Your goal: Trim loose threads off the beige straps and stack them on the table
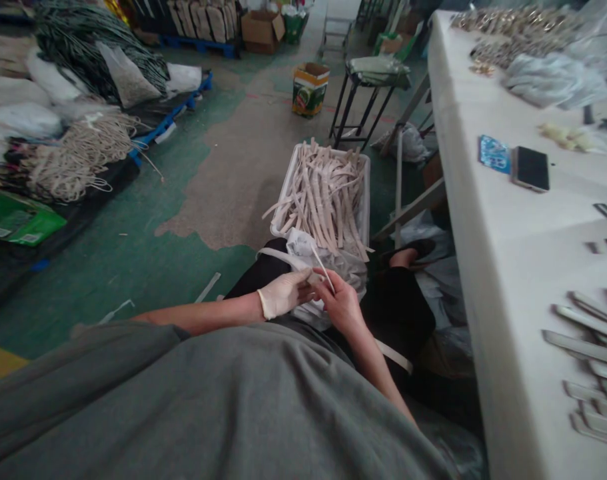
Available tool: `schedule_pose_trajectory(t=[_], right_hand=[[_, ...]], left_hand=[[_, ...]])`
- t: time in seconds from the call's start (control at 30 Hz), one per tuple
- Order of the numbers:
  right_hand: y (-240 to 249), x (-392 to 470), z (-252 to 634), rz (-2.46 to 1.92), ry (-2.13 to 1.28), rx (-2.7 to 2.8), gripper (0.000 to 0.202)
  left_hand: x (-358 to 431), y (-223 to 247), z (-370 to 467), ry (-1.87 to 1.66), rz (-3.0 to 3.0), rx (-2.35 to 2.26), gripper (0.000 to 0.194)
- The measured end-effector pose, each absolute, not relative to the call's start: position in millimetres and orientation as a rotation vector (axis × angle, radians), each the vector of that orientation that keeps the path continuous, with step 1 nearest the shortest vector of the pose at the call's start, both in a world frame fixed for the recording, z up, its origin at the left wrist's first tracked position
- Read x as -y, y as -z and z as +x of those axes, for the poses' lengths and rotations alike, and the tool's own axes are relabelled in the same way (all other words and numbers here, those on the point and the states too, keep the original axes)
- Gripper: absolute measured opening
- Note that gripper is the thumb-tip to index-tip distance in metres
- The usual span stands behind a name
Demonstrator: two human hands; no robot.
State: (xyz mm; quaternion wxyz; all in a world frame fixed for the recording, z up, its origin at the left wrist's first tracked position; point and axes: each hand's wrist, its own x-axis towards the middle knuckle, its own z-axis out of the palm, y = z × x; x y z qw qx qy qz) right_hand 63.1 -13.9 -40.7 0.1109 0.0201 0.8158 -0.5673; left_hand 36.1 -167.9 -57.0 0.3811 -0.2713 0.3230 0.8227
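My left hand [286, 292], in a pale glove, is closed on a whitish strap above my lap. Close against it, my bare right hand [339, 301] pinches the same strap [323, 268], whose thin end sticks up between the hands. A pale band runs from the left side over my knee, and another strap piece [394, 355] shows below my right forearm. Just beyond my hands stands a white crate [366, 200] filled with many beige strips [328, 193]. Crumpled white plastic [303, 247] lies between the crate and my lap.
A white-covered table [488, 267] on the right bears a phone [532, 168], a blue packet [494, 154] and strap pieces [583, 347]. Behind the crate are a stool [356, 100] and a carton [310, 90]. Corded bundles [83, 157] lie on the left.
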Motion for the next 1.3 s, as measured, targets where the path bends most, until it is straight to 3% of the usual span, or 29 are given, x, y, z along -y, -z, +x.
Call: schedule_pose_trajectory(t=[0.2,0.37,0.6,0.97,1.03,1.17,1.3], right_hand=[[40.9,0.8,67.3,0.155,1.636,-2.405,0.036],[38.4,-45.1,109.7,0.263,1.592,-2.258,0.039],[63.0,-71.6,154.8,0.479,1.63,-2.016,0.049],[10.7,-57.2,69.1,0.433,2.4,-1.834,0.09],[6.1,-60.9,64.5,0.4,2.451,-1.813,0.084],[6.2,-62.3,68.7,0.384,2.468,-1.835,0.047],[14.1,-44.7,73.1,0.455,2.398,-1.905,0.039]], left_hand=[[181.4,62.7,22.6,-2.107,-0.682,-0.587,0.025],[229.2,62.1,-55.0,-2.523,-1.033,-0.764,0.039],[244.0,15.3,-122.8,-2.865,-0.76,-1.18,0.019],[145.7,54.5,-8.0,-1.757,0.312,-1.667,0.016],[146.3,58.0,-0.3,-1.631,0.409,-1.713,0.016],[155.5,48.4,1.3,-1.46,0.57,-1.782,0.019],[153.3,28.0,3.4,-1.577,0.662,-1.761,0.058]])
